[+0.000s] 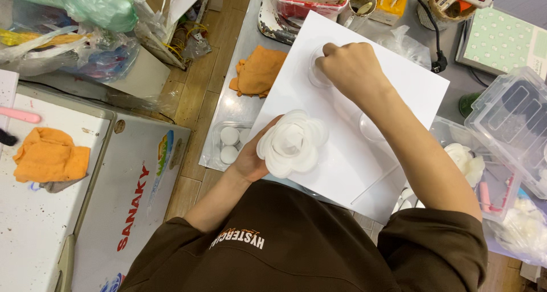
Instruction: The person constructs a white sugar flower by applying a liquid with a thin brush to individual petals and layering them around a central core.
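We hold the white layered flower (292, 144) in our left hand (250, 161), the fingers curled around its left side and under it, so the petals face up above the near edge of the white board (364, 92). To do this step well, we judge that the grip should stay light at the base, so the thin petals do not bend, and the flower should stay level.

The left forearm comes from the body in a short bent line. The right arm reaches farther across the board, with the elbow low and the wrist bent down.

Our right hand (353, 70) is closed like a fist over a small clear round dish (319, 72) at the far part of the board. It seems to pinch something small, but we cannot tell what.

Farther left an orange cloth (259, 71) lies on the grey table (239, 107).
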